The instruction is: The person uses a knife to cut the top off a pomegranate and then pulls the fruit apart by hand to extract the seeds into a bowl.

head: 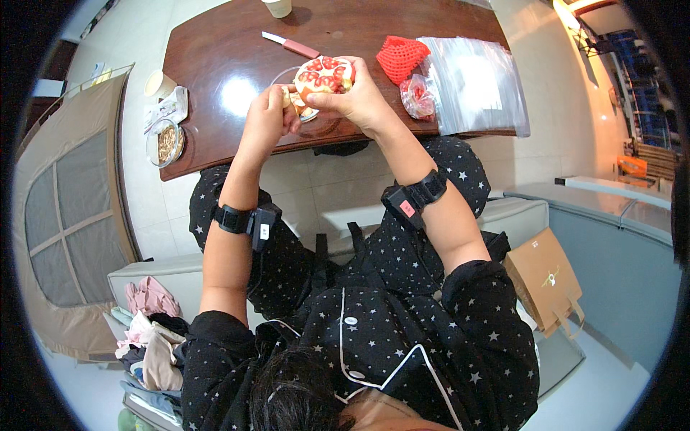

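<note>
A pomegranate [326, 75] with its top peeled away shows red seeds split by pale membranes. My right hand [358, 99] grips it from the side, thumb across the lower rind. In my left hand [269, 116], a small yellowish piece of peel [286, 98] is pinched close to the fruit's left side. Below both hands stands a clear bowl [277, 81], partly hidden, with pale peel scraps [308, 112] inside. Just beyond the fruit lies a knife [291, 44] with a pale blade and a reddish handle, touched by neither hand.
Right of my hands on the wooden table [215, 48] lie a red foam fruit net [401, 56], a crumpled plastic wrapper [418, 97] and clear zip bags [474, 86]. Paper cups [278, 7] [159, 85] and a clear tub [166, 143] of brownish bits stand near the edges.
</note>
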A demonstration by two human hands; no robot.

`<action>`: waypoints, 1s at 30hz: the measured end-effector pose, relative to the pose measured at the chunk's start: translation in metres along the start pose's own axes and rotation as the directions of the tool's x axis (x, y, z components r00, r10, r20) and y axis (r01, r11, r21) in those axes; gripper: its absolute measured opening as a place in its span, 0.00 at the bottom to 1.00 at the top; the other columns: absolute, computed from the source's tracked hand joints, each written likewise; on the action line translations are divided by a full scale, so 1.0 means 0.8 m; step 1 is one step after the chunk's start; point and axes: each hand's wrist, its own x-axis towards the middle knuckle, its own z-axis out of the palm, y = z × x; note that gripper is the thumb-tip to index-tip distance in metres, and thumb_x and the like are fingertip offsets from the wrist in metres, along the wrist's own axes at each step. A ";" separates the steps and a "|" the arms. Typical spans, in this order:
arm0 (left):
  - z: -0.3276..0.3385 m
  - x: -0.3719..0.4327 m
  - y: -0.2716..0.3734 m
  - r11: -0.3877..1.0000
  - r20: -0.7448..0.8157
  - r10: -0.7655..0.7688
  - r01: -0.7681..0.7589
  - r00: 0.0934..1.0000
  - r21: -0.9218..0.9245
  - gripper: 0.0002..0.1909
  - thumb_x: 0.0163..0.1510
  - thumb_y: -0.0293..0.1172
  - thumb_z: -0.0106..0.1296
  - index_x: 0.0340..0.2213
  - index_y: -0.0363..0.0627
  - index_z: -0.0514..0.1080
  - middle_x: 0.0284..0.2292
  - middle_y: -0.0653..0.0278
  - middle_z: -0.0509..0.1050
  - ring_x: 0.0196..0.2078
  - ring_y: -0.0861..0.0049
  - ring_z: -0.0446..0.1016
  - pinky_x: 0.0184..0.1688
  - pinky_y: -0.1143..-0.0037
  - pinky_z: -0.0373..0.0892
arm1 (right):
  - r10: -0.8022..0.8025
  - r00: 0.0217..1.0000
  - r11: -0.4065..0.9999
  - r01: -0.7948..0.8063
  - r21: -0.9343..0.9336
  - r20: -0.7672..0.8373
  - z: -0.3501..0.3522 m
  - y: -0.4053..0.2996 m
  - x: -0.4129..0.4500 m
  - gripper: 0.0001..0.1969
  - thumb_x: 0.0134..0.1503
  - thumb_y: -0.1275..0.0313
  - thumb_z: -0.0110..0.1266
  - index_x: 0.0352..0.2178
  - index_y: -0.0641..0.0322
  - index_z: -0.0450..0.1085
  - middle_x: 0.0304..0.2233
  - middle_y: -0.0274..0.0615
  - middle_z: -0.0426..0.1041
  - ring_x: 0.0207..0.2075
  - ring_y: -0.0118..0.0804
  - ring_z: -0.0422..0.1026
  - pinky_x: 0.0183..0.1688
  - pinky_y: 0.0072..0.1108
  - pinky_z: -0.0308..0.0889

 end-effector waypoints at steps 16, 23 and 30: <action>-0.006 0.016 -0.010 0.994 -0.044 -0.056 0.060 0.997 0.095 0.22 0.62 0.39 0.29 0.46 0.32 0.61 0.27 0.51 0.75 0.25 0.70 0.75 0.28 0.75 0.73 | 0.055 0.981 0.959 -0.104 0.262 0.188 -0.009 -0.014 -0.004 0.40 0.35 0.76 0.68 0.49 0.64 0.52 0.43 0.41 0.65 0.43 0.32 0.68 0.41 0.24 0.71; -0.021 0.019 -0.015 0.995 0.048 0.103 -0.104 0.994 0.010 0.23 0.62 0.41 0.31 0.51 0.37 0.59 0.34 0.57 0.73 0.35 0.75 0.74 0.36 0.78 0.70 | 0.069 0.977 0.909 -0.146 0.391 0.203 -0.014 -0.027 -0.007 0.34 0.40 0.78 0.63 0.49 0.63 0.56 0.44 0.39 0.67 0.46 0.31 0.67 0.49 0.23 0.65; -0.002 0.002 0.004 0.888 0.152 0.434 -0.450 0.888 0.092 0.25 0.57 0.37 0.46 0.53 0.39 0.58 0.41 0.58 0.71 0.40 0.76 0.72 0.42 0.76 0.69 | 0.036 0.970 0.916 -0.129 0.380 0.240 -0.010 -0.026 -0.006 0.40 0.40 0.80 0.62 0.52 0.65 0.46 0.46 0.45 0.60 0.48 0.35 0.65 0.49 0.25 0.66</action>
